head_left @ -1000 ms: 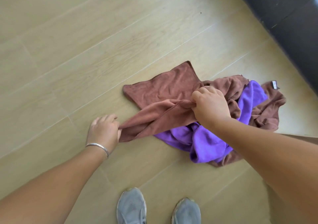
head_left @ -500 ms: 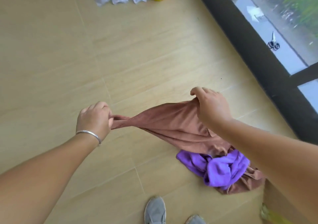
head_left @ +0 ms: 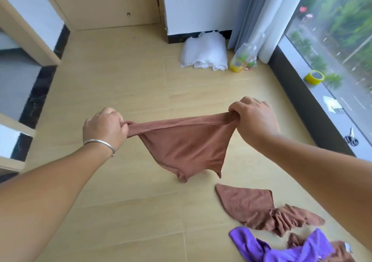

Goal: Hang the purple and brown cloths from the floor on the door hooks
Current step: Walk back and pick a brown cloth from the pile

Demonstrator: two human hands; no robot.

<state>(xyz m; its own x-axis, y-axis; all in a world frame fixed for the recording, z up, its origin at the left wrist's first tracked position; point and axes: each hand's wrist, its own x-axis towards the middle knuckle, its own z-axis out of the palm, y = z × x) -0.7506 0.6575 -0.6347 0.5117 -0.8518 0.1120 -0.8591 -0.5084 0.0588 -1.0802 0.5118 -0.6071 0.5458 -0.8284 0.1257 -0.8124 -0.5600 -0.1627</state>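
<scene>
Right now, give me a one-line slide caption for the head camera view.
Left hand and right hand stretch a brown microfibre cloth above the floor, a crumpled purple cloth left below.

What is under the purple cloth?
A brown cloth shows beneath the purple cloth at its right edge, on the floor. How far it reaches underneath is covered.

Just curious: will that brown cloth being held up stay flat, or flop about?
Probably floppy: the brown cloth sags to a point between the left hand and right hand. It looks light, since a fingertip grip at each corner holds it.
</scene>
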